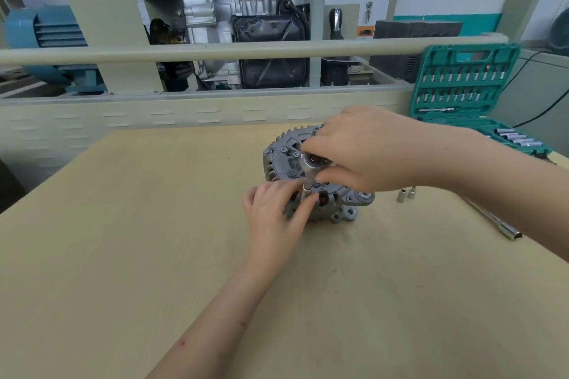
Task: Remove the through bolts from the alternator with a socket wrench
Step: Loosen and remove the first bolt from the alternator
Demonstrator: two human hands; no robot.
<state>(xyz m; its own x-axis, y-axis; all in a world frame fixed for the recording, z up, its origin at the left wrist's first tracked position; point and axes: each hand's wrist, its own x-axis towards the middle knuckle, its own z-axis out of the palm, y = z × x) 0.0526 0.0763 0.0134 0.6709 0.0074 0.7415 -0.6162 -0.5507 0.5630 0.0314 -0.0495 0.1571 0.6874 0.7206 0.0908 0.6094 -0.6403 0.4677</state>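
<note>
A grey alternator [341,209] stands on the wooden table [123,224], its finned end facing up. A chrome socket wrench [308,167] stands upright over its near rim, socket end down on the housing. My right hand [369,148] grips the wrench head from above, fingers curled round it. My left hand [274,212] pinches the lower socket shaft between thumb and fingertips and rests against the alternator's near side. The bolt under the socket is hidden.
Two loose sockets [405,194] stand right of the alternator. A chrome extension bar [505,228] lies further right, partly under my right forearm. An open green socket case [465,83] stands at the table's back right. Engine training stands fill the space behind a rail.
</note>
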